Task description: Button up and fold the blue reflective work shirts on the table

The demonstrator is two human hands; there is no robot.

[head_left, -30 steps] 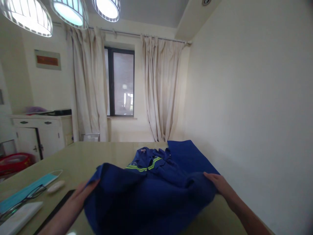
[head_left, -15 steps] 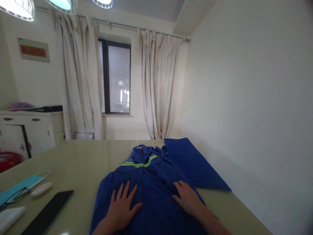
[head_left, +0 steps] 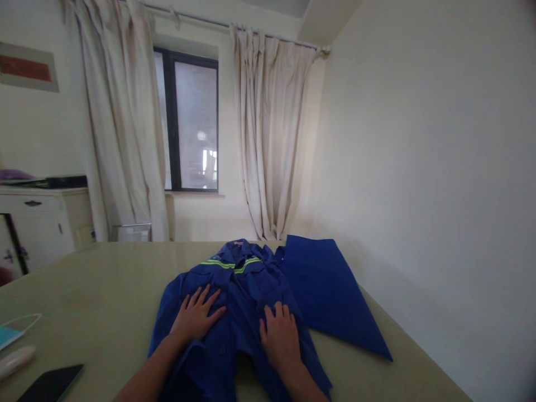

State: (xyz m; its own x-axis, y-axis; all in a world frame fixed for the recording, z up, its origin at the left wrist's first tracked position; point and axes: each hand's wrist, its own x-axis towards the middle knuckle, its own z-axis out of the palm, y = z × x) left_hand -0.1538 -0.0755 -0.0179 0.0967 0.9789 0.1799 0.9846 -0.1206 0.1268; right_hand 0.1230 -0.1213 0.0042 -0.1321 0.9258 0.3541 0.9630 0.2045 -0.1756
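Note:
A blue work jacket [head_left: 238, 285] with a yellow-green reflective stripe lies spread on the pale green table [head_left: 92, 290], collar away from me. My left hand [head_left: 195, 317] rests flat on its left half, fingers spread. My right hand [head_left: 281, 338] lies flat on its right half, fingers stretched out together. Beside the jacket on the right lies a folded blue cloth [head_left: 330, 293], touching the jacket's edge.
At the table's left front lie a black phone [head_left: 50, 382], a small white object [head_left: 14, 360] and a blue face mask [head_left: 10, 332]. A white cabinet [head_left: 37, 223] stands at the left wall; a curtained window is behind the table and a plain wall on the right.
A second ago both hands held the jacket's hem lifted off the table. The jacket now lies flat, and both hands have slid forward over it; my view has tilted down.

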